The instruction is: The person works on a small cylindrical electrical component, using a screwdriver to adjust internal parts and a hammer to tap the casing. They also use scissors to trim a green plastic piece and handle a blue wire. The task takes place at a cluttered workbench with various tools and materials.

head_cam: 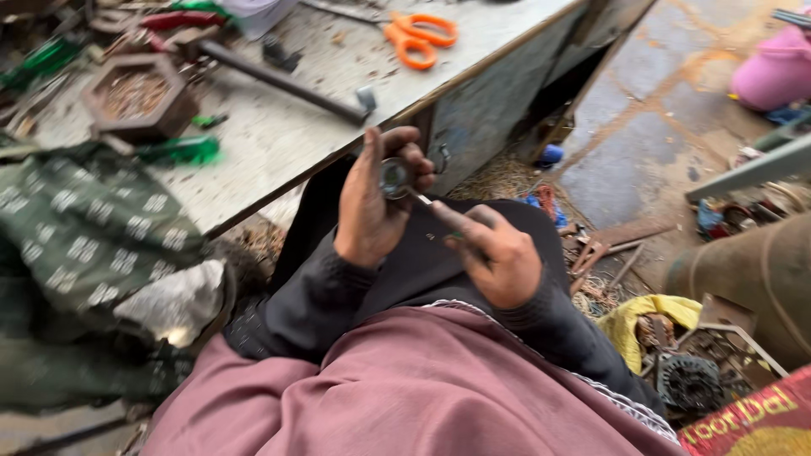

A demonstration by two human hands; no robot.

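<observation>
Both hands are working close together over my lap, just off the near edge of the table. My left hand is curling its fingers and thumb around a small round metal part, clamping it upright with its shiny face turned toward me. My right hand is pinching a thin tool whose pale tip is touching the lower right edge of the round part; whether the tip is pushing into it or only resting against it, I cannot tell, since the picture is blurring there.

Dark sleeves are covering both wrists, and a mauve garment is spreading below the hands.

Beyond the left hand, on the table, a dark metal bar is lying at a slant, and further off a pair of orange-handled scissors is resting flat. Up and to the left of the hands a rusty hexagonal tray is holding small scraps. A patterned green cloth is draping over the table's left end.

To the right of the right hand, on the ground, a yellow rag is lying among rusty scrap, with a dark toothed wheel just below it.
</observation>
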